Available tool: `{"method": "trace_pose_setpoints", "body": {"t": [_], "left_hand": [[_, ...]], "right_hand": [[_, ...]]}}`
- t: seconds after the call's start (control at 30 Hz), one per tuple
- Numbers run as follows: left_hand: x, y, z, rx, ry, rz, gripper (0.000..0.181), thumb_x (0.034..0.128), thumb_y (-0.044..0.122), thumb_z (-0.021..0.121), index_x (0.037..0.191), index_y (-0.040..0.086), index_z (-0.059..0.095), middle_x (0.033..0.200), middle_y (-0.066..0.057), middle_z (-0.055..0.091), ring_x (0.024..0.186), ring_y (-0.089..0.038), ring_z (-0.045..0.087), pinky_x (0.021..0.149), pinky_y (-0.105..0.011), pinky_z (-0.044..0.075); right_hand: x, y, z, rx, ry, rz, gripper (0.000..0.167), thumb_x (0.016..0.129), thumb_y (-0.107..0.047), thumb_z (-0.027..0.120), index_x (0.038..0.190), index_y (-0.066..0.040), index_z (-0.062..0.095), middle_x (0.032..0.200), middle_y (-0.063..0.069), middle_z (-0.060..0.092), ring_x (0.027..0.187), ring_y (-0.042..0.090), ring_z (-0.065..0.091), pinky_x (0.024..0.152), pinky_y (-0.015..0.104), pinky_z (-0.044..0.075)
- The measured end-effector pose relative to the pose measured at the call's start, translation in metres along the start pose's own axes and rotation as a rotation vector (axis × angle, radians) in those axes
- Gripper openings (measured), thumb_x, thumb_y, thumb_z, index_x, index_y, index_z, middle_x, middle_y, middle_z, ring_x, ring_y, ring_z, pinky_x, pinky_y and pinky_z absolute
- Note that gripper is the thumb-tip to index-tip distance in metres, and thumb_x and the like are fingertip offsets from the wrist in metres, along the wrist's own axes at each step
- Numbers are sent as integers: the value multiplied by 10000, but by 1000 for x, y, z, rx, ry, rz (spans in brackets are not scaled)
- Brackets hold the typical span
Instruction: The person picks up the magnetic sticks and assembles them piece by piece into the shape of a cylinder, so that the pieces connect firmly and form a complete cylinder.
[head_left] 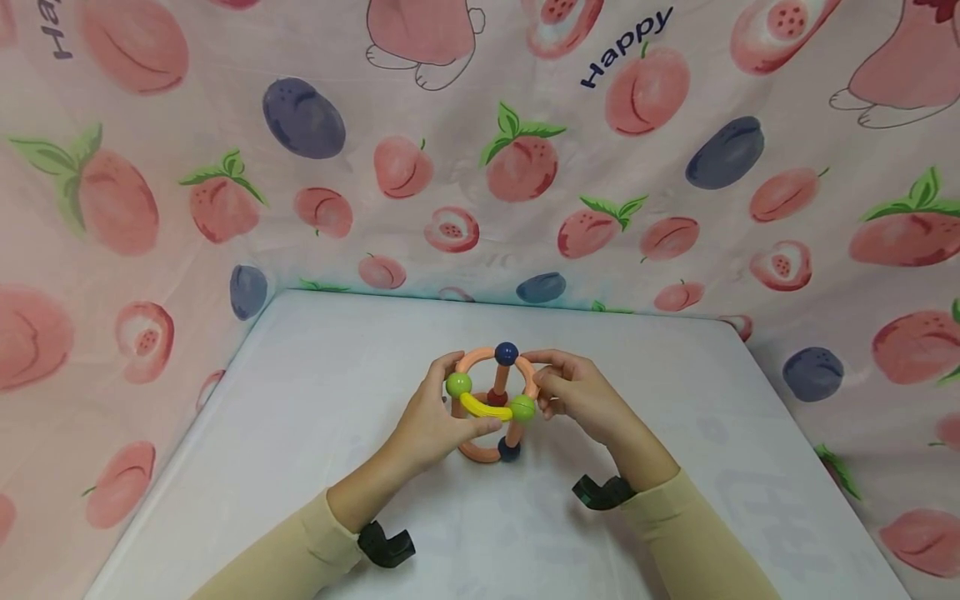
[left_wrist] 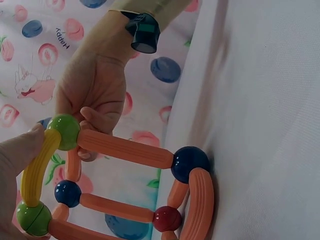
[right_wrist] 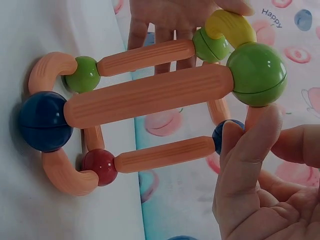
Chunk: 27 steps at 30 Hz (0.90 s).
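Observation:
Upright on the white table stands a ball-and-stick toy frame of straight orange sticks [right_wrist: 150, 96] between an upper and a lower ring. In the upper ring, a curved yellow stick [head_left: 483, 407] links two green balls [head_left: 458, 384], and a blue ball [head_left: 506, 353] sits at the back. Lower down are a red ball [right_wrist: 99, 167], a blue ball [right_wrist: 46, 121] and a green ball [right_wrist: 83, 74]. My left hand [head_left: 435, 421] holds the left side, thumb by the yellow stick. My right hand [head_left: 588, 396] pinches the upper ring's curved orange stick at the right.
The white tabletop [head_left: 337, 350] spreads around the frame. A fruit-printed cloth [head_left: 450, 167] hangs behind and at both sides. Black wrist-worn pieces [head_left: 386, 544] sit at both cuffs.

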<state>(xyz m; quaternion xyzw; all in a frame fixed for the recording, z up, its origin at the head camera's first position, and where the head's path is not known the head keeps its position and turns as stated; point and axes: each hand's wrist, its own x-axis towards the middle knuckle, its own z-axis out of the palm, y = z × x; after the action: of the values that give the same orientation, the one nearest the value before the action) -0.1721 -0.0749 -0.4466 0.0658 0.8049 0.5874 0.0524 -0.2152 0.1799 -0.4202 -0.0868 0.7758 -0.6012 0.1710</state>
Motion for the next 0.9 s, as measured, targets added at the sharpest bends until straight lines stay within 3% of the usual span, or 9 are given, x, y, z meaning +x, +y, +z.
{"method": "trace_pose_setpoints", "body": {"t": [0.43, 0.7, 0.9], "left_hand": [[0, -2, -2, -36, -18, -9, 1113, 767, 421, 986, 1651, 280, 324, 1672, 3, 456, 1508, -302, 473, 1204, -636, 441], [1, -4, -10, -46, -13, 35, 1082, 786, 360, 983, 1644, 278, 329, 1622, -21, 489, 1497, -240, 463, 1220, -602, 413], [1, -5, -16, -38, -19, 56, 1071, 802, 349, 970, 1647, 279, 315, 1649, -11, 472, 1544, -265, 431, 1217, -592, 416]], "right_hand": [[-1, 1, 0, -4, 8, -7, 421, 1091, -170, 537, 1501, -88, 582, 945, 82, 654, 750, 200, 608, 702, 275, 605], [-2, 5, -5, -23, 37, 13, 433, 1088, -191, 556, 1514, -115, 574, 999, 72, 675, 793, 221, 614, 745, 290, 616], [-5, 4, -9, -49, 70, 11, 459, 1092, -250, 594, 1533, -125, 558, 1118, 107, 716, 853, 234, 664, 735, 301, 635]]}}
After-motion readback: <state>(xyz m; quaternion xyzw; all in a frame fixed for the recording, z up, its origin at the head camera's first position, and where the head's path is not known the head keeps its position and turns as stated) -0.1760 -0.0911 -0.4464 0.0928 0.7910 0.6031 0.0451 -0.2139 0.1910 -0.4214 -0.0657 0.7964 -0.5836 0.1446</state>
